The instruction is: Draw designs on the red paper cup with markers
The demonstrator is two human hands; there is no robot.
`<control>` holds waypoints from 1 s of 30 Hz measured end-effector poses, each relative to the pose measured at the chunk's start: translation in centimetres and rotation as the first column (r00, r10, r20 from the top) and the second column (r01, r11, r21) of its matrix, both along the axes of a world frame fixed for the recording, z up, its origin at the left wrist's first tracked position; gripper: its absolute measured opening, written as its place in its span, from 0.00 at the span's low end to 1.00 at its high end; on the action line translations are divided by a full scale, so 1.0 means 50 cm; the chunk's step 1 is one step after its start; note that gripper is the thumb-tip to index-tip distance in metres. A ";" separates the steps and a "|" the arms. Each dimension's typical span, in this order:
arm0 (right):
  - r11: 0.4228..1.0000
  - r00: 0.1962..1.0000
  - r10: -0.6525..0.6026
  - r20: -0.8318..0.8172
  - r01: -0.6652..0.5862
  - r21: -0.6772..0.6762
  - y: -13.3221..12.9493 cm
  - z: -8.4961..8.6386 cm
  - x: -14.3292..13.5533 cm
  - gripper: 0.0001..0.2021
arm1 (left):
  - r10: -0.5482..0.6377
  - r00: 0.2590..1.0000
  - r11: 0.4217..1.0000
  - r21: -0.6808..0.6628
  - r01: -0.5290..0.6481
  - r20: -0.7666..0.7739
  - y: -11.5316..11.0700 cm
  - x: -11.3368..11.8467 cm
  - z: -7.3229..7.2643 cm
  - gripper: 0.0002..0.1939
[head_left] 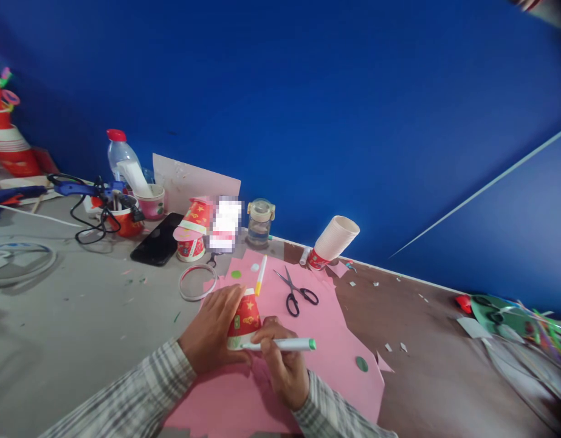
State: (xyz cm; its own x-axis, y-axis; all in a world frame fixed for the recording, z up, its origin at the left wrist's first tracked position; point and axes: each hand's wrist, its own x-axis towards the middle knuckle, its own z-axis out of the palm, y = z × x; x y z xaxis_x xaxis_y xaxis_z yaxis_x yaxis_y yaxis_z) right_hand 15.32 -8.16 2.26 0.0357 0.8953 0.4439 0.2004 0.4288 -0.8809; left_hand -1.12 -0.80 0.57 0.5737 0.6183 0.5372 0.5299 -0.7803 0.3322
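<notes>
On pink sheet [326, 340]: inverted red patterned cup [244, 317], gold motifs, white rim.

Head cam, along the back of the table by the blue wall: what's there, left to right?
Water bottle → pink cup → black phone → glass jar → stack of paper cups lying tilted. Nearer the camera: left hand on a red paper cup, right hand holding a marker.

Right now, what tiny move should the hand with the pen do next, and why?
Probably slide the green-capped marker a little further round the rim of the red paper cup. The right hand holds its tip at the cup's base, the left hand pins the upturned cup on the pink sheet, so an outline looks underway.
</notes>
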 end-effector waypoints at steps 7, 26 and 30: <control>0.994 0.983 -0.086 -0.161 0.073 -0.086 0.001 -0.010 0.001 0.13 | 0.001 1.000 1.000 0.009 -0.001 0.024 -0.001 0.001 0.001 0.62; 0.993 0.973 -0.050 -0.226 0.023 -0.120 0.008 -0.007 0.002 0.16 | 0.008 1.000 1.000 -0.016 -0.008 0.014 0.001 -0.001 -0.003 0.63; 0.992 0.981 -0.025 -0.191 0.000 -0.130 0.009 -0.006 0.003 0.15 | 0.007 1.000 0.999 -0.042 -0.006 0.007 0.002 -0.002 -0.007 0.63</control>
